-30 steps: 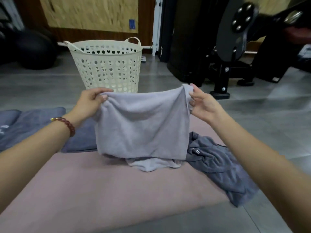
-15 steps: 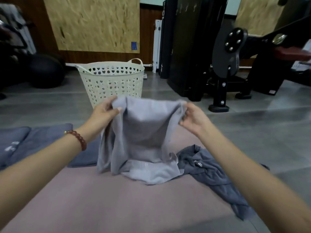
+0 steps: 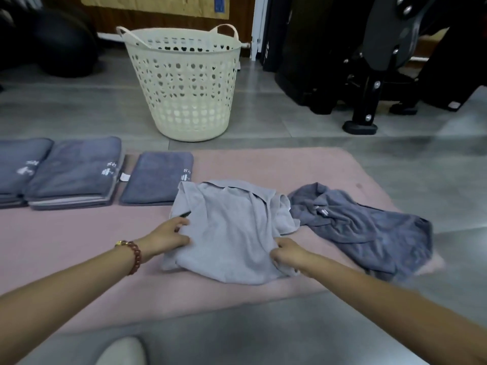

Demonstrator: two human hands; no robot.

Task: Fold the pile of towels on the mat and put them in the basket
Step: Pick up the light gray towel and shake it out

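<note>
A light grey towel lies rumpled in the middle of the pink mat. My left hand grips its left edge and my right hand grips its near right edge, both low on the mat. A darker grey towel lies crumpled to the right, partly off the mat. Folded dark towels sit at the left: one single and two stacks. The cream perforated basket stands on the floor beyond the mat.
Black gym equipment stands at the back right, its foot on the grey floor. A dark ball sits at the back left. A pale rounded object shows at the bottom edge.
The light towel was held up in the air by its top corners. It has come down onto the mat, and both hands now hold it low at its sides.
</note>
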